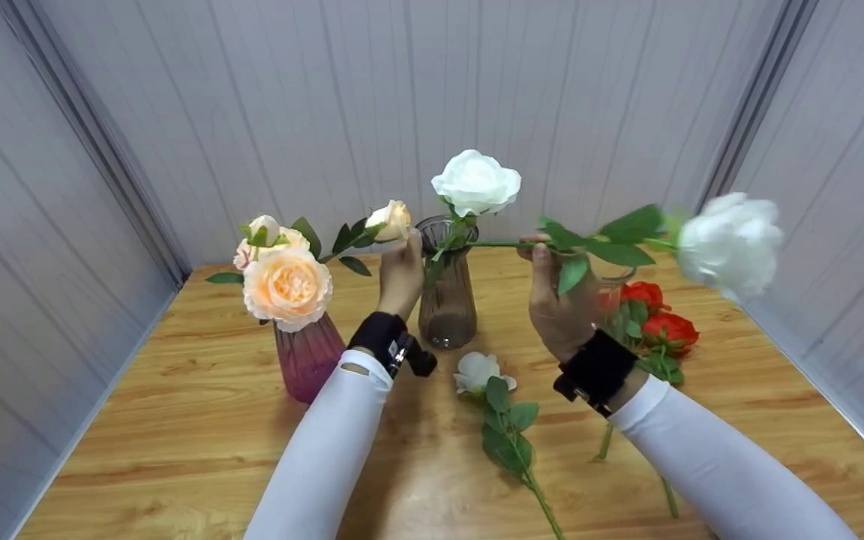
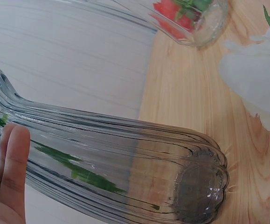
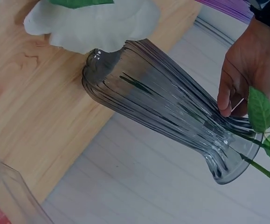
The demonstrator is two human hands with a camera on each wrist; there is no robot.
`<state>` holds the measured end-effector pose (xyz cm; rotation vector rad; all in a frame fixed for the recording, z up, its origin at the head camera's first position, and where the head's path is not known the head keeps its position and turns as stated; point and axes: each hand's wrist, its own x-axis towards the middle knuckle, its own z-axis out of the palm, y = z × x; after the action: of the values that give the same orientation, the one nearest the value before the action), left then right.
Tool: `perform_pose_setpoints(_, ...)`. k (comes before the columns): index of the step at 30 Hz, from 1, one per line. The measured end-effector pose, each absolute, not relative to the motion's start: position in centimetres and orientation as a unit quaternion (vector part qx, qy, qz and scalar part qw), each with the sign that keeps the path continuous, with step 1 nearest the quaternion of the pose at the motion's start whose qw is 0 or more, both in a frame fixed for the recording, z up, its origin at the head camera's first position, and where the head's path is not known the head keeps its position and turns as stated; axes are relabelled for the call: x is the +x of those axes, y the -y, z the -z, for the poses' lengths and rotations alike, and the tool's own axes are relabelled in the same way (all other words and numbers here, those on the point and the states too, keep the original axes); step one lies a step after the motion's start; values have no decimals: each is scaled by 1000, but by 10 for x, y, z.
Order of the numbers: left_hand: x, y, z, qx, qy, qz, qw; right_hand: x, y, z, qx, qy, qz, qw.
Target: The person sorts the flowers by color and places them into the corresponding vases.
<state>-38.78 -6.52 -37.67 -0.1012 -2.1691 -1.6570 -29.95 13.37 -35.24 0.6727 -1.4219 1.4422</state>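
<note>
My left hand (image 1: pixel 402 277) grips the neck of a smoky grey ribbed glass vase (image 1: pixel 448 300) standing upright near the back wall. One white rose (image 1: pixel 477 182) rises above its mouth, and green stem (image 2: pixel 76 168) shows through the glass in the left wrist view. In my right hand (image 1: pixel 563 307) is a second long-stemmed white rose (image 1: pixel 732 244), its stem pinched at the leaves and held nearly level. The bloom points right and the bare stem end reaches the vase mouth. A third white rose (image 1: pixel 479 373) lies on the table in front of the vase.
At left a purple-pink vase (image 1: pixel 310 356) holds peach flowers (image 1: pixel 287 289); one peach bud (image 1: pixel 391 220) leans over to my left hand. Behind my right wrist stands a clear glass vase (image 1: pixel 616 283), with red flowers (image 1: pixel 670 330) lying beside it. Panelled walls enclose the wooden table (image 1: pixel 199 435).
</note>
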Motion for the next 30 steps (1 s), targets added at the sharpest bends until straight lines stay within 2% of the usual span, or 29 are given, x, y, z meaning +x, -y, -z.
perform_pose_setpoints(5,-388,64,377,-34,785,582,212,-307,-126,346,291,613,-561,475)
perform_pose_setpoints(13,-390,65,376,-34,782,585,211,-310,-117,332,270,709,-509,406)
perform_pose_setpoints(18,-390,66,377,-31,776,599,193,-318,-113,330,253,742,-506,361)
perform_pose_setpoints(30,-387,71,374,-22,746,647,158,-344,-106,327,269,802,-435,308)
